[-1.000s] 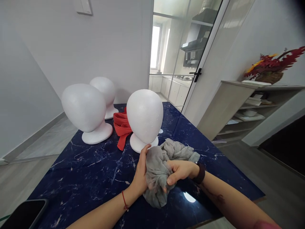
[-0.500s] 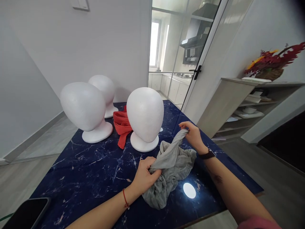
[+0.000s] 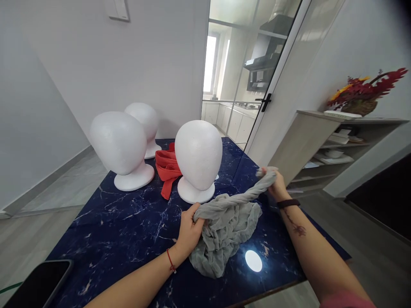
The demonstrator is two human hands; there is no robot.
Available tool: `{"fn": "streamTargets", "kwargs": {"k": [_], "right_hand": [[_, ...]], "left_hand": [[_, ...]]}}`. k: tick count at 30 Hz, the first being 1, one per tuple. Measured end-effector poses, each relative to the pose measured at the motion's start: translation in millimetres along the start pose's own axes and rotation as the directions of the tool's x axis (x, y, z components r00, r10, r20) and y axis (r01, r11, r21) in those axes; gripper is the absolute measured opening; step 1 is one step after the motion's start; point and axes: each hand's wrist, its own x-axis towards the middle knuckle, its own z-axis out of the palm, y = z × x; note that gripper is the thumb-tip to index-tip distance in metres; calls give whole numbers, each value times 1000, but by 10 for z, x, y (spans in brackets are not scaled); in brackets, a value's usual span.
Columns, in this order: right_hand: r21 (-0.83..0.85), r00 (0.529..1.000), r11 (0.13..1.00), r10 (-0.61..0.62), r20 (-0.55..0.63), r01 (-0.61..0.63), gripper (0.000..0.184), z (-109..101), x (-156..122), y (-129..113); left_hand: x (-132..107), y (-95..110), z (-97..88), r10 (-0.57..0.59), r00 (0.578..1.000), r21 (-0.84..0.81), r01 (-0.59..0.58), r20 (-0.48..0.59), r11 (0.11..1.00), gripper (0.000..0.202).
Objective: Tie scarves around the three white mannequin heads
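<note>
A thin grey scarf (image 3: 224, 231) lies partly bunched on the blue marbled table, its upper edge twisted into a rope. My left hand (image 3: 189, 224) is closed round the near end of the twist, thumb on top. At the far end, my right hand (image 3: 272, 182) grips the twisted cloth and holds it raised off the table; its fingers are partly behind the fabric. Just beyond the scarf stands a white foam head (image 3: 199, 156) on its round base. A folded red cloth (image 3: 167, 169) rests to the left of that head.
Two more white foam heads (image 3: 118, 143) (image 3: 143, 122) stand at the table's back left. A dark phone (image 3: 45, 282) is at the near left corner of the table (image 3: 128, 226). Beyond the right side are a glass door (image 3: 237, 64) and a shelf unit (image 3: 314, 128) topped with flowers (image 3: 359, 94).
My right hand has moved to the right, drawing the cloth into a longer, tighter twist. My left hand has shifted slightly left and up, still gripping the scarf.
</note>
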Motion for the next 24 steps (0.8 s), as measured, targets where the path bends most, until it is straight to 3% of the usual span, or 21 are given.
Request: {"fn": "streamTargets", "kwargs": {"k": [2,4,8,10,12,14,16,20,24], "right_hand": [[-39,986,998,55,157,-50,36,136,-94,31],[-71,966,995,85,243,-70,39,223,-155,42],[-161,980,987,33,195,-2,36,214,-135,76],[-375,959,924,32,283,80,33,183,-122,107],[-555,908,796,16,419,242,27,182,-152,124],[-614,870,693,-41,491,379,26,212,-216,108],[-619,872,657,-125,473,430,31,255,-282,50],[-569,889,689,-281,361,449,35,322,-349,-142],[-382,893,852,-192,408,358,35,342,-514,-427]], "left_hand": [[-5,-12,-2,-4,999,-51,6,53,999,31],[-12,-17,-3,0,999,-76,3,37,997,34],[6,-7,5,-41,997,-82,46,60,996,33],[30,-12,17,-81,990,-75,90,115,993,34],[53,-23,28,-109,985,-57,118,137,991,35],[65,-32,31,-135,978,-36,142,157,989,36],[65,-37,22,-158,969,-11,163,190,987,38],[41,-89,-28,-135,971,73,123,197,990,33],[28,-210,-56,-94,986,143,73,139,987,21]]}}
